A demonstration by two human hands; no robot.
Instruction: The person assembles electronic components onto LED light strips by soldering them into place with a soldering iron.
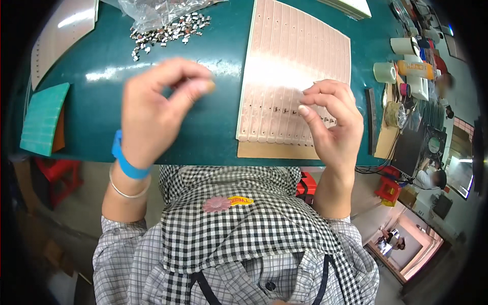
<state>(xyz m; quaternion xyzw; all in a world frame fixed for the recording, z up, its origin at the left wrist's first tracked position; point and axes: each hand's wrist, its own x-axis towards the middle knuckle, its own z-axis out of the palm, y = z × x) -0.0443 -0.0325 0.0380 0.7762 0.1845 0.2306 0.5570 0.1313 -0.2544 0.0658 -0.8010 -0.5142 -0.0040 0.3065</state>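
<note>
My left hand [155,99] is over the green tabletop, thumb and forefinger pinched together. Whatever sits between those fingertips is too small and blurred to name. Over a large pale pinkish panel [284,61], my right hand [333,109] hovers with curved fingers, thumb apart from the forefinger and nothing visible between them. The panel is divided into long strips with small holes. Several small dark components [285,111] sit in a row across its near part, some partly hidden by my right hand. Beyond my left hand lies a loose pile of small components [170,31].
A clear plastic bag [157,12] lies behind the pile. Brown board [274,149] shows under the panel's near edge. At left are a green panel [44,119] and another pale panel [63,38]. Tape rolls [385,72] and a dark bar [370,119] lie right.
</note>
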